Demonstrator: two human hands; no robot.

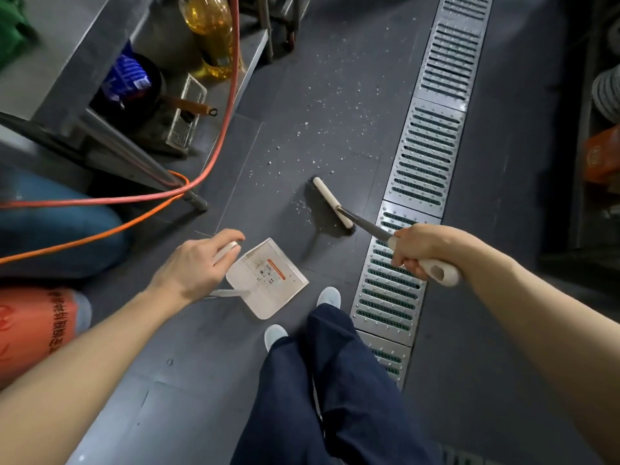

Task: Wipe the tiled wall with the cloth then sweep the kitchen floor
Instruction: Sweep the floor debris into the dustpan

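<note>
My right hand (pixel 423 247) reaches forward, grip clamped on the brush (pixel 339 209) handle, bristles on the floor (pixel 335 95). My left hand (pixel 198 263) curls round the dustpan (pixel 268 280) handle, pan flat beside my feet.

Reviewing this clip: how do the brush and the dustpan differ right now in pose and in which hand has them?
The brush is gripped by the right hand, its head down on the floor among the white crumbs; the dustpan is held at its handle by the left hand, nearer the feet. The brush is long and thin with dark bristles; the dustpan is broad, flat and labelled. Both are cream-coloured.
</note>
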